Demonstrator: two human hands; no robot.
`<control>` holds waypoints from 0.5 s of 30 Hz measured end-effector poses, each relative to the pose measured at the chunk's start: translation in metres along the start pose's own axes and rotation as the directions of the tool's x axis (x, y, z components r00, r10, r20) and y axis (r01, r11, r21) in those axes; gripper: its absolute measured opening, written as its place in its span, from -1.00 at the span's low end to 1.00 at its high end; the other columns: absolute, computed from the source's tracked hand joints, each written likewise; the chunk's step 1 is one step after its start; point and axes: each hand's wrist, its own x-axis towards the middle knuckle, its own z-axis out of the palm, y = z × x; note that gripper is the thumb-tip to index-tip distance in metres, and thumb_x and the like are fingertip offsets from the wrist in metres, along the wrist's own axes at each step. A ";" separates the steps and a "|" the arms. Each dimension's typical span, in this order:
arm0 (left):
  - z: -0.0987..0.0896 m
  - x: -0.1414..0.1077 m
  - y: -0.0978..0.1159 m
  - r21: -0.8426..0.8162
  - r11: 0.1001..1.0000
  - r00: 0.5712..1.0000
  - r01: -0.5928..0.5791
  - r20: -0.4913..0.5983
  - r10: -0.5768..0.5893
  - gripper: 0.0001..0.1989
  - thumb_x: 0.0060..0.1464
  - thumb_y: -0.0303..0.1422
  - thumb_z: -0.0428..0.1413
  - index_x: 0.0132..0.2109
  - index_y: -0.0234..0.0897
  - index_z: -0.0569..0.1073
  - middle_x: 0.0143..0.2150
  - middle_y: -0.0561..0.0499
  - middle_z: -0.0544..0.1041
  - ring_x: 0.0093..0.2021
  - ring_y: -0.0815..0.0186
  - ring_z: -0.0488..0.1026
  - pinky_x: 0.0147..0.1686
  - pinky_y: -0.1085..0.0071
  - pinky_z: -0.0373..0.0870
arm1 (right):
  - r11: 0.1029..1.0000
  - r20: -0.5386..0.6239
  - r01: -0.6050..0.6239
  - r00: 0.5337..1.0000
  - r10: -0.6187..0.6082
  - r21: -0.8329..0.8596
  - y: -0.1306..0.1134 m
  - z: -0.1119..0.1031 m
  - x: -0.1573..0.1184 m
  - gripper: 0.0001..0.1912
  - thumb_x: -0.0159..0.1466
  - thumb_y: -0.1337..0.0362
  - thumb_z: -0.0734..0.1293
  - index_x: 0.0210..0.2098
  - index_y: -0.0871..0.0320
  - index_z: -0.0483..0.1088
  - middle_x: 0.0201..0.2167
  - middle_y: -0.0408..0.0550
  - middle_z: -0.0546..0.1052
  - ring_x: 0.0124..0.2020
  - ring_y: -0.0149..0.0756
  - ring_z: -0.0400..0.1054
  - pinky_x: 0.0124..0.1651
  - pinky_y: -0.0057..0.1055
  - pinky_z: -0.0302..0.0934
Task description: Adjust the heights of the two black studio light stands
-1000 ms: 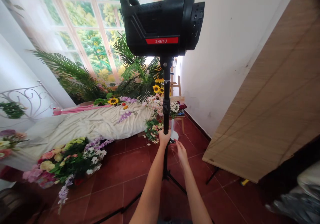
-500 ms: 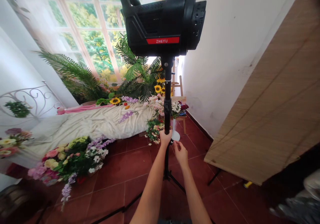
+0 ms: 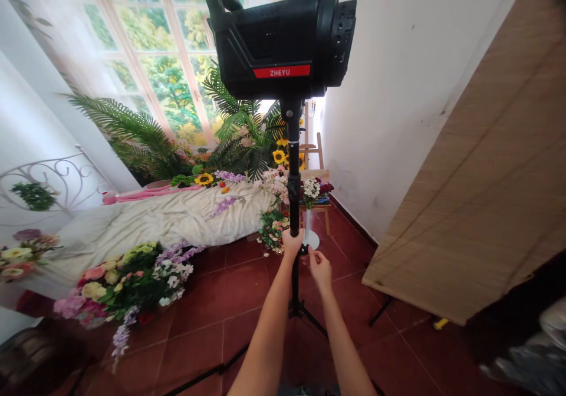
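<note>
A black studio light (image 3: 274,42) with a red label sits on top of a black light stand (image 3: 294,207). My left hand (image 3: 292,244) is wrapped round the stand's pole, below a collar on it. Just to the right and slightly lower, my right hand (image 3: 319,265) has its thumb and forefinger pinched together beside a clamp knob (image 3: 304,248) on the pole. The fingers partly cover the knob, so the exact contact is hard to see. Lower down, the stand's legs (image 3: 296,310) spread over the red tiled floor.
A bed (image 3: 177,225) with cream cloth and flowers lies at the left; a flower arrangement (image 3: 128,278) stands before it. A small wooden easel (image 3: 319,148) and a white-based vase (image 3: 312,240) are behind the stand. A bamboo blind panel (image 3: 460,207) leans at the right.
The light and the upper pole have tilted slightly to the left. Both hands stay at nearly the same places on the stand, the right one shifting very little.
</note>
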 end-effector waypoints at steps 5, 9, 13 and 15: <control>-0.001 0.001 0.001 -0.006 1.000 1.000 0.002 -0.005 -0.002 -0.73 -0.13 -0.27 0.12 -0.65 -0.31 0.32 -0.72 0.08 0.30 -0.66 0.44 0.25 -0.61 0.53 0.14 | 0.999 0.022 0.029 0.999 -0.028 -0.029 -0.006 0.001 0.000 -0.43 0.11 -0.24 0.18 -0.51 0.14 0.45 -0.56 0.01 0.56 -0.51 -0.19 0.46 -0.43 -0.39 0.30; 0.000 0.002 -0.001 -0.029 0.999 1.000 0.027 0.011 -0.026 -0.72 -0.14 -0.26 0.13 -0.66 -0.30 0.30 -0.72 0.09 0.29 -0.66 0.44 0.25 -0.61 0.53 0.14 | 0.993 0.081 0.011 0.997 -0.001 -0.116 -0.007 0.003 0.005 -0.42 0.13 -0.24 0.16 -0.61 0.12 0.43 -0.66 -0.02 0.52 -0.64 -0.23 0.38 -0.52 -0.40 0.22; 0.000 0.003 -0.003 -0.033 0.999 0.999 0.028 0.022 -0.028 -0.73 -0.12 -0.27 0.11 -0.65 -0.30 0.31 -0.71 0.08 0.30 -0.66 0.44 0.25 -0.62 0.54 0.13 | 0.992 0.137 -0.124 0.983 0.125 -0.015 -0.006 0.010 0.010 -0.40 0.15 -0.22 0.11 -0.69 0.13 0.33 -0.76 -0.01 0.44 -0.76 -0.33 0.22 -0.63 -0.42 0.06; 0.000 0.003 -0.004 -0.036 0.999 0.999 0.029 0.016 -0.028 -0.74 -0.12 -0.28 0.12 -0.64 -0.30 0.31 -0.71 0.08 0.30 -0.66 0.45 0.25 -0.63 0.54 0.12 | 0.974 0.180 -0.214 0.964 0.197 0.080 -0.007 0.013 0.013 -0.43 0.15 -0.20 0.11 -0.69 0.13 0.28 -0.77 -0.03 0.41 -0.78 -0.38 0.16 -0.66 -0.45 -0.02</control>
